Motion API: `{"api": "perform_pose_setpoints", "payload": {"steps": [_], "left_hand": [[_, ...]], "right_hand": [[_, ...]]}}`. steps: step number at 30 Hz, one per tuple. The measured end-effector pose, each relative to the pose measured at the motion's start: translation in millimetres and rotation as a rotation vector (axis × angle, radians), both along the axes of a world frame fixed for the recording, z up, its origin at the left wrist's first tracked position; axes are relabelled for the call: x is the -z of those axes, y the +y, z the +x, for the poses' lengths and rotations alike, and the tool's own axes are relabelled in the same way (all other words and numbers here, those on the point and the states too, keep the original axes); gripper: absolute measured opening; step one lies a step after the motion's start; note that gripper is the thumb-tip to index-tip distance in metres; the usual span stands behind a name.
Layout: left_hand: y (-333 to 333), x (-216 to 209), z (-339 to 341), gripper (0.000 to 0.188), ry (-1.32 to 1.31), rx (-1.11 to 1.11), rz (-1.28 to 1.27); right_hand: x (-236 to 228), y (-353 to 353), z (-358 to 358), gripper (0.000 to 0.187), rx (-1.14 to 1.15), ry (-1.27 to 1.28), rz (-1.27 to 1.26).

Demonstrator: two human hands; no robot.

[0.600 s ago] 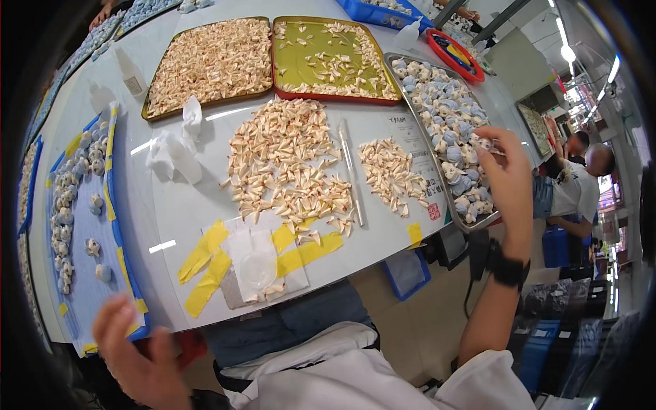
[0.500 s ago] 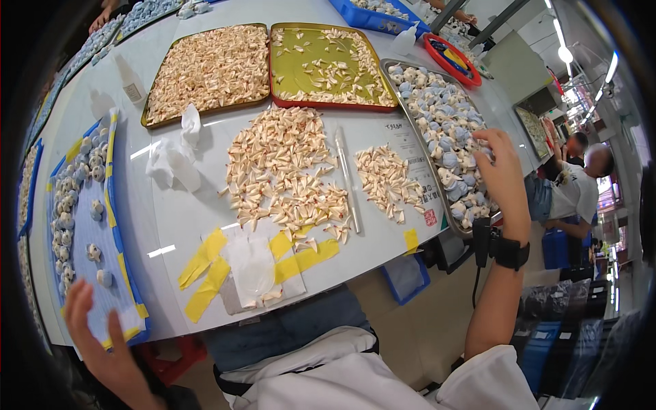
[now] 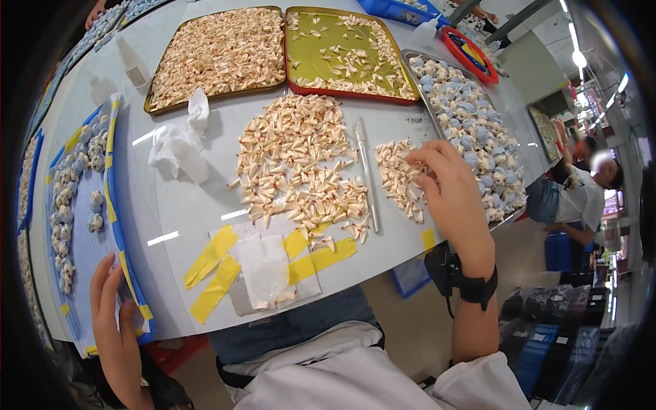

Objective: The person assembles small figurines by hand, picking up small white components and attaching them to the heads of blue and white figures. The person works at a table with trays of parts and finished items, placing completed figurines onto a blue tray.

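Right hand [image 3: 447, 191] moved leftward, mid-right | cream bits [image 3: 395, 176] reached | grip can't be told | left hand [image 3: 115, 324] wide, lower left

We see a smooth, glossy tabletop [image 3: 198, 212], a shiny metal tray [image 3: 429, 106], a glossy green tin tray [image 3: 307, 68], smooth matt cream pieces [image 3: 400, 174], crumpled paper tissue [image 3: 176, 154], matt yellow tape [image 3: 217, 289], a red plastic basin [image 3: 490, 76] and a ribbed, cloth-like lining [image 3: 85, 253].

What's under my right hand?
Your right hand is over the right side of a small pile of cream pointed pieces. Those left of your fingertips show; whatever lies beneath your palm is covered.
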State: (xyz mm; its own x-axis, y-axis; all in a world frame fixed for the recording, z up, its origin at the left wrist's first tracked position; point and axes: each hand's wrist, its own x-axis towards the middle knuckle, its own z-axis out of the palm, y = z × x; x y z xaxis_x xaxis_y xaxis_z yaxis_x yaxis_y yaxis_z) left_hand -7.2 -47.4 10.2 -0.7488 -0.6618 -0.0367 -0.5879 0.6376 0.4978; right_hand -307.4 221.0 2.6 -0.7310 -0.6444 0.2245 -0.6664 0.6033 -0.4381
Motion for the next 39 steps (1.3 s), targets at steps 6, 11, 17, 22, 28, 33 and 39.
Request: {"api": "perform_pose_setpoints", "payload": {"steps": [6,11,17,22,28,33,39], "left_hand": [[-14.5,12.0,20.2,0.023,0.157,-0.101,-0.076],[-7.4,10.2,27.8,0.022,0.532,-0.218,0.03],[23.6,18.6,17.0,0.036,0.733,0.036,0.244],[71.3,10.0,-10.4,0.046,0.743,-0.03,0.637],[86.6,20.9,-15.9,0.041,0.802,0.033,0.847],[89.9,23.3,-25.9,0.027,0.851,0.031,1.245],[89.0,22.1,-26.2,0.034,0.857,-0.142,1.277]], "right_hand": [[-1.3,-3.9,-2.6,0.009,0.068,-0.024,0.013],[-5.0,-6.7,-0.1,0.008,0.044,0.068,-0.125],[-17.9,-2.2,22.0,0.008,0.102,0.006,-0.34],[-27.0,8.4,56.0,0.006,0.227,-0.375,-0.566],[-25.0,13.6,78.3,0.017,0.038,-0.289,-0.495],[-22.8,3.9,91.7,0.021,0.074,-0.317,-0.582],[-22.5,-16.2,100.2,0.021,0.035,-0.504,-0.681]]}}
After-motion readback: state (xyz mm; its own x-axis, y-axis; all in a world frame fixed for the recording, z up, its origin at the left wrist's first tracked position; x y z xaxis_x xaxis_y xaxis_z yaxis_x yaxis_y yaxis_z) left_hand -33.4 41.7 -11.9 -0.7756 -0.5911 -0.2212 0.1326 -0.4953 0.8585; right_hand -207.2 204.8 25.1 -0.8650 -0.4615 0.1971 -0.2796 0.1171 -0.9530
